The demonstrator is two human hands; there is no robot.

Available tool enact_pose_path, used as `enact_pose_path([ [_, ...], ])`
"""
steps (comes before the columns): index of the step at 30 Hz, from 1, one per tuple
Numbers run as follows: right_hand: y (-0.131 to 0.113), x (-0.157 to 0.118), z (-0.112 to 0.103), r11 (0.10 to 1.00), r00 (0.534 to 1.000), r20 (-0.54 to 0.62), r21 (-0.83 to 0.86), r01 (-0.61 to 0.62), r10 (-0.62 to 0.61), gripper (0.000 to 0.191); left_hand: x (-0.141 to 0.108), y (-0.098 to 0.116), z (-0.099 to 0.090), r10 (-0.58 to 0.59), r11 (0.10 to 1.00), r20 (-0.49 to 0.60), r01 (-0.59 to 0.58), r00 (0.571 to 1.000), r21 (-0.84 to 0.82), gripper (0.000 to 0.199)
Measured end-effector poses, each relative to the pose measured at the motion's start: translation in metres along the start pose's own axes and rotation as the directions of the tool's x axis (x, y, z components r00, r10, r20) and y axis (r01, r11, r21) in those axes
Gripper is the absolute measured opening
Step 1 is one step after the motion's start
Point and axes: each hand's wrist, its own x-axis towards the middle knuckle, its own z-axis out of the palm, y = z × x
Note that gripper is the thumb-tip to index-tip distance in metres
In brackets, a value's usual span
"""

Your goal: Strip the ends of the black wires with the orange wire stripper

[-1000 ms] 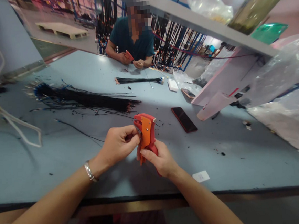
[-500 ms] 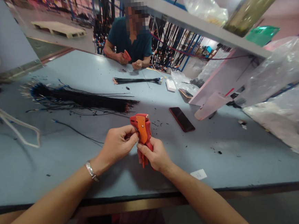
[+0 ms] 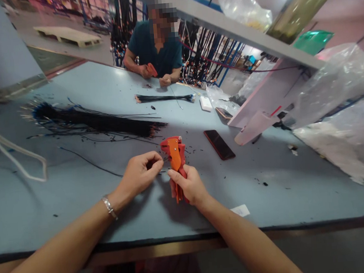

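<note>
- Head view, only one camera:
- Right hand (image 3: 189,186) is wrapped around the handles of a red and orange wire stripper (image 3: 175,159), fingers closed tight on it. Tool stands upright, head up and away from the body, likely so the cutting end faces the other hand.
- Left hand (image 3: 141,173) sits just left of the tool head, thumb and forefinger pinched together on a thin black wire (image 3: 89,161). The wire trails off to the left across the table (image 3: 80,203); its end points at the tool head. Can't tell if the end is inside the head or just short of it.
- Both hands hover just above the table near the front edge, elbows in, probably for steady fine work.
- Big bundle of black wires (image 3: 99,122) lies left of centre, beyond the hands, within reach of the left hand, looks like stock.
- Smaller wire bundle (image 3: 164,98) lies further back, in front of a co-worker (image 3: 158,54) who holds a similar red tool.
- Dark phone (image 3: 219,144) lies flat just right of the stripper; a second phone (image 3: 224,113) and a small white box (image 3: 205,103) sit beyond it.
- Black flecks on the table around the tool, likely stripped insulation.
- Small white label (image 3: 240,210) near the front edge.
- Containers: clear plastic bags (image 3: 334,112) piled at right, contents pale and not readable. Another bag (image 3: 242,5) on the shelf above, something yellowish inside. Green tray (image 3: 313,42) under the shelf, contents hidden.
</note>
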Motion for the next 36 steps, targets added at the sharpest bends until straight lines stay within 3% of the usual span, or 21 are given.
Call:
enact_pose_path([
  [7,0.0,0.0,-0.016,0.945,0.997,-0.011,0.321,-0.063,0.07,0.035,0.003,-0.015,0.001,0.006,0.996,-0.075,0.001,0.997,0.089,0.025],
  [14,-0.003,-0.004,-0.027,0.835,0.982,0.174,0.527,-0.159,0.077,0.029,0.006,-0.018,-0.003,-0.049,0.984,-0.079,0.062,0.996,0.166,0.029],
  [18,-0.005,-0.008,-0.028,0.782,0.922,0.377,0.548,-0.297,0.086,0.027,0.009,-0.017,-0.01,-0.04,0.99,-0.093,0.052,0.995,0.132,0.028],
  [21,-0.004,-0.01,-0.028,0.764,0.886,0.457,0.543,-0.349,0.079,0.028,0.01,-0.018,-0.013,-0.036,0.996,-0.089,0.043,0.995,0.077,0.026],
  [27,0.002,-0.009,-0.028,0.763,0.861,0.506,0.535,-0.364,0.055,0.031,0.008,-0.018,-0.015,-0.021,0.999,-0.122,0.024,0.992,0.023,0.026],
  [36,0.004,-0.009,-0.029,0.799,0.836,0.549,0.51,-0.32,-0.016,0.032,0.009,-0.028,-0.014,0.046,0.998,-0.074,-0.043,0.996,0.044,0.031],
])
